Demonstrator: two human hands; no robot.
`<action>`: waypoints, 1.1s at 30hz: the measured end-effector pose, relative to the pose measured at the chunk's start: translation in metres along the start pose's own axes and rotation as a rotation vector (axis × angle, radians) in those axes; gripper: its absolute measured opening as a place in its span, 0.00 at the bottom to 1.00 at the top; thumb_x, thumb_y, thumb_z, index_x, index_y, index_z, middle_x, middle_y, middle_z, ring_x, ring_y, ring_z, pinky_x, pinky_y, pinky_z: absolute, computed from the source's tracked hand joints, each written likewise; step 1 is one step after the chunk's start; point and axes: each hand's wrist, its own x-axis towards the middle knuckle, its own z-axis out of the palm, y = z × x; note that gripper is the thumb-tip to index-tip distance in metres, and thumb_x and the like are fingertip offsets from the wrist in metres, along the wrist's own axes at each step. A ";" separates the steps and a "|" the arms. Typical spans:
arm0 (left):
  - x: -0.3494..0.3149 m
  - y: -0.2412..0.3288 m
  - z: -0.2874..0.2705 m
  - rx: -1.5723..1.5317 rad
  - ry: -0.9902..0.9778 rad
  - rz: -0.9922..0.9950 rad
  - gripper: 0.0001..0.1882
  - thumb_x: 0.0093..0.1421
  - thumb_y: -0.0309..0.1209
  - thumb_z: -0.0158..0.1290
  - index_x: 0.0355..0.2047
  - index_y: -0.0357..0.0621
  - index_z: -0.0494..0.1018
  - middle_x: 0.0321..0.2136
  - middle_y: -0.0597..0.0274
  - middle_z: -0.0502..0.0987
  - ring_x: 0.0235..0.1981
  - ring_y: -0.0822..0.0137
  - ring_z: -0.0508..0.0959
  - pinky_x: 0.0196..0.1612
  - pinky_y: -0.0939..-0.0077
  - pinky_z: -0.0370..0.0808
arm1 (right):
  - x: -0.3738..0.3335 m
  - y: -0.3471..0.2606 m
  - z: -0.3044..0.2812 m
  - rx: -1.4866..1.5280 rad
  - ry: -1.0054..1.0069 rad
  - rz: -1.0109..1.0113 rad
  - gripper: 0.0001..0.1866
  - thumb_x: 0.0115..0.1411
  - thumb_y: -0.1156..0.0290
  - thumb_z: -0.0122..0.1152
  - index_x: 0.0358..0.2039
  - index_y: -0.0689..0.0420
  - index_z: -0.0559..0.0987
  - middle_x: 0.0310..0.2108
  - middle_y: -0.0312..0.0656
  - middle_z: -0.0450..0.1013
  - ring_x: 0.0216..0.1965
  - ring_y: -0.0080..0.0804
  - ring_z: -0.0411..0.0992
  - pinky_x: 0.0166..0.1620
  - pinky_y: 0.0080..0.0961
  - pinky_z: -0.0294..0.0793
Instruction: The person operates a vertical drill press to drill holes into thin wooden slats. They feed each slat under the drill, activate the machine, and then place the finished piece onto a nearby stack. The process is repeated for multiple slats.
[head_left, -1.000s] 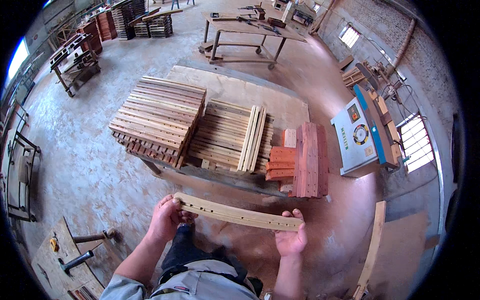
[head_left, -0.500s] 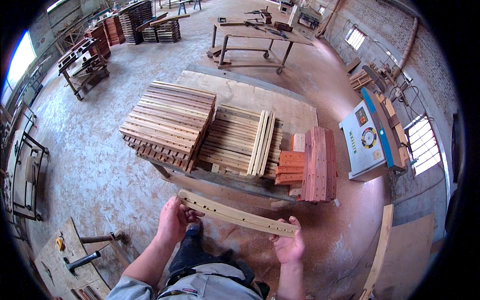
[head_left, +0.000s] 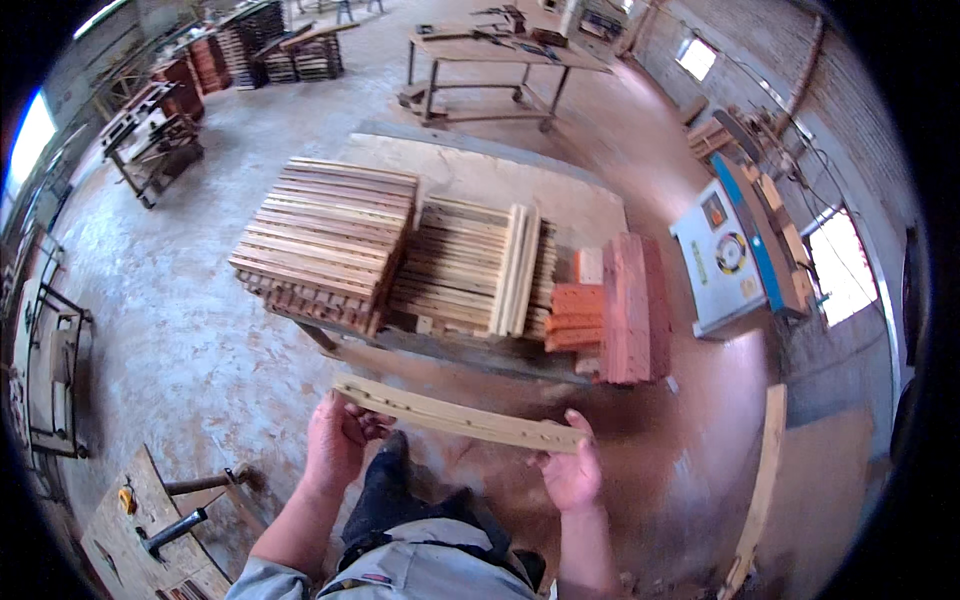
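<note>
A pale, slightly curved wooden slat [head_left: 455, 414] with a row of small holes spans the space between my hands, in front of the low table. Its left end is gripped by my left hand [head_left: 338, 440], fingers curled beneath. At the other end my right hand [head_left: 570, 468] pinches it between thumb and fingers. Beyond it on the table stands a large stack of drilled slats [head_left: 325, 235]. To the right of that lies a lower stack of pale slats [head_left: 450, 265], with a few slats [head_left: 516, 270] laid across it. Reddish slats [head_left: 637, 310] are piled at the table's right end.
A small bench with a hammer [head_left: 172, 530] and a yellow tape measure [head_left: 127, 498] is at lower left. A grey and blue machine [head_left: 722, 255] stands to the right. A long board [head_left: 765, 480] leans at lower right. Behind is a metal-legged worktable [head_left: 500, 48].
The slat has moved slightly left and tilts less, with both hands still on it. The whole view has shifted a little and is somewhat blurred.
</note>
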 end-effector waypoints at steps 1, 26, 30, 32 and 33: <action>-0.002 0.004 0.000 0.049 0.031 0.020 0.22 0.64 0.52 0.42 0.34 0.45 0.66 0.30 0.53 0.77 0.31 0.56 0.80 0.30 0.63 0.75 | 0.004 0.004 -0.001 -0.017 0.006 0.024 0.24 0.64 0.56 0.49 0.59 0.47 0.64 0.51 0.49 0.70 0.47 0.44 0.71 0.42 0.41 0.76; 0.003 0.018 -0.003 -0.152 -0.096 0.109 0.24 0.63 0.41 0.46 0.57 0.47 0.63 0.50 0.57 0.72 0.48 0.64 0.74 0.46 0.66 0.75 | -0.003 0.003 0.022 -1.187 -0.093 -0.201 0.24 0.51 0.88 0.57 0.48 0.56 0.69 0.50 0.45 0.67 0.50 0.36 0.69 0.48 0.31 0.73; 0.003 0.028 -0.011 -0.384 -0.211 0.092 0.32 0.49 0.30 0.52 0.58 0.47 0.63 0.52 0.56 0.72 0.50 0.59 0.73 0.56 0.63 0.69 | -0.002 0.000 0.042 -1.383 -0.149 -0.364 0.25 0.45 0.90 0.61 0.44 0.56 0.69 0.51 0.48 0.66 0.52 0.43 0.68 0.52 0.33 0.70; -0.001 0.033 -0.006 -0.427 -0.276 0.085 0.32 0.42 0.25 0.53 0.52 0.45 0.66 0.47 0.59 0.72 0.50 0.58 0.72 0.56 0.63 0.69 | 0.001 0.000 0.047 -1.465 -0.163 -0.478 0.25 0.45 0.90 0.61 0.43 0.56 0.69 0.51 0.51 0.66 0.53 0.46 0.67 0.52 0.35 0.70; 0.000 0.033 -0.006 -0.430 -0.325 0.094 0.30 0.41 0.24 0.53 0.50 0.45 0.67 0.46 0.59 0.72 0.49 0.58 0.72 0.56 0.63 0.69 | 0.002 0.000 0.048 -1.506 -0.170 -0.536 0.25 0.44 0.90 0.61 0.43 0.56 0.69 0.51 0.52 0.66 0.53 0.48 0.67 0.53 0.36 0.69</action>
